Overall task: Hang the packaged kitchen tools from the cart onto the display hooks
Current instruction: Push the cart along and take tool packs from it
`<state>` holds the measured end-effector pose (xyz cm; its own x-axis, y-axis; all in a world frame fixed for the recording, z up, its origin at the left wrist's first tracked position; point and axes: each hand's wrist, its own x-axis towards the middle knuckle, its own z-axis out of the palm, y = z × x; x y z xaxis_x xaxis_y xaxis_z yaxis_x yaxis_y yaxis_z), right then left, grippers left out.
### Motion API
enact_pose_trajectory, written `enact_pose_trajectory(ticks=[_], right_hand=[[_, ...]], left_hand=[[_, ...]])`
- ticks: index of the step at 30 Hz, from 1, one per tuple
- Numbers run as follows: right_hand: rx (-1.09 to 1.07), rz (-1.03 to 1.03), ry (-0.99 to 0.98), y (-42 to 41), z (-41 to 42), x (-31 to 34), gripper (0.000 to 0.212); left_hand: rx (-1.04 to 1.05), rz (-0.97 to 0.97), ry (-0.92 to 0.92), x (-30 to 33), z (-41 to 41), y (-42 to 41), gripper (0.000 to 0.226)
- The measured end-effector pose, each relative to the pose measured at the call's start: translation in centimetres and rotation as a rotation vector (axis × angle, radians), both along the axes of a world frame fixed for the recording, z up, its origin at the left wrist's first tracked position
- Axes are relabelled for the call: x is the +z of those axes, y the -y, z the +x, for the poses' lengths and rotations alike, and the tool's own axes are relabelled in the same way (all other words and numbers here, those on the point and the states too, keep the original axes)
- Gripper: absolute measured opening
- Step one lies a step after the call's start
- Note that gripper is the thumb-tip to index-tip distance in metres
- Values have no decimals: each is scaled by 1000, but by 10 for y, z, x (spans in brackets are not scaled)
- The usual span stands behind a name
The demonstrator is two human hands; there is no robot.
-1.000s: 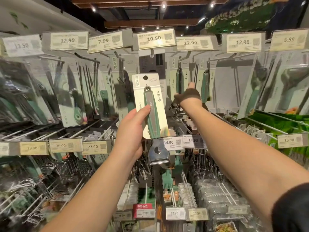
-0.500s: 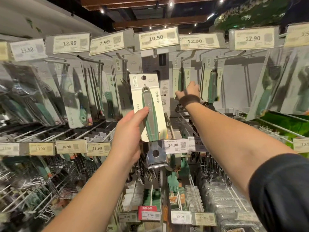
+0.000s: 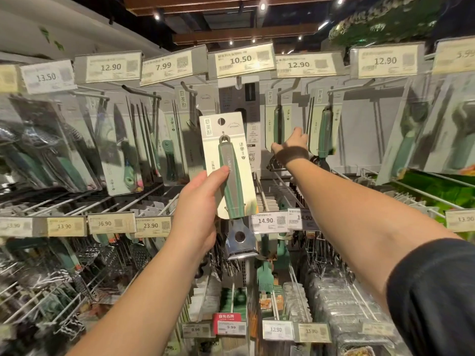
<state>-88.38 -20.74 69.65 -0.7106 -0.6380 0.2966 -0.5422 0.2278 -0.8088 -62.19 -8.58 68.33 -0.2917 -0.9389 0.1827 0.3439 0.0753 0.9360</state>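
My left hand grips a packaged peeler upright in front of the display: a pale card with a round hang hole on top, a green handle and a bare steel head below. My right hand is stretched out to the top row. It touches the lower end of a hanging peeler pack on the hook under a 12.90 tag. Its fingers point away from me, so their grip is hidden. A second green-handled pack hangs just right of it.
Price tags run along the top rail above more hanging packs, with knives to the left. A lower rail of tags sits over wire hooks holding graters, brushes and bagged goods. No cart is in view.
The view has tilted up a little. My right hand has shifted slightly right and up along the hanging packs. My left hand has kept the peeler pack in about the same place.
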Motion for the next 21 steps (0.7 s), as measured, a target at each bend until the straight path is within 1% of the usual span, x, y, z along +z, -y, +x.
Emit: enact_pose_trajectory(ticks=[3,5,7,9,11,13,16,18,21], right_hand=[[-9,-3,26,-11,1,-1,74],[0,-5,28,-25,3,0,70],[27,-50,20,-47,9,-1,59],[78,-126,2,-77,20,-4,43],[155,-171,-8,-110,35,-9,36],[231,-184,-8,-146,55,-15,33],[302,-202,-14,-189,80,-23,21],[338,-176,5,-212,95,-30,23],[335,-158,45,-230,109,-43,44]], left_hand=[[-26,11,0,-2,0,-3,16],[-46,11,8,-3,0,-6,17],[-65,13,6,-5,-1,-9,21],[-83,12,3,-8,-3,-10,26],[-107,2,11,-10,-6,-11,27],[-142,-1,19,-12,-10,-15,25],[-174,-13,19,-11,-17,-19,15],[-191,-14,37,-13,-22,-22,17],[-221,-10,64,-17,-30,-26,22]])
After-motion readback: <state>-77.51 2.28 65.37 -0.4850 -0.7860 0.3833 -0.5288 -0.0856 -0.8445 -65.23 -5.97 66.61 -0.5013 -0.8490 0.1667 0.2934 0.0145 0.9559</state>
